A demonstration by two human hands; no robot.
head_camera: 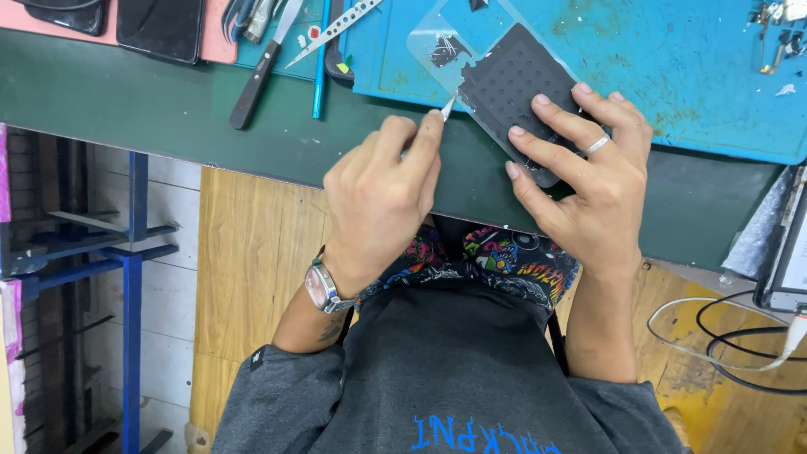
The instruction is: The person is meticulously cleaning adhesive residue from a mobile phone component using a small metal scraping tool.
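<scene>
Currently: left hand (pixel 382 197) is pinched shut on a thin blade tool (pixel 447 107). The handle is hidden in the grip and only the pale tip shows. The tip touches the near-left edge of the dark perforated pad (pixel 508 80).

The pad sits on the blue mat (pixel 672 59) at the mat's front edge, with its near corner overhanging onto the green desk (pixel 126 101). Its long axis runs diagonally, from near-right to far-left. A clear film sheet (pixel 427 34) lies under its far end.

Right hand (pixel 588 181) has its fingers spread wide and flat, with the fingertips pressing on the pad's near-right end. It grips nothing. There's a ring on one finger.

Relation: the pad lies just ahead and right of the left fingers, and the blade points along the same diagonal into the pad's edge. The left hand is nearer that edge, and the right one is on top of the pad.

Far-left on the desk, well apart: dark-handled knife (pixel 255 77), blue pen (pixel 320 67), metal pry strip (pixel 336 29).
</scene>
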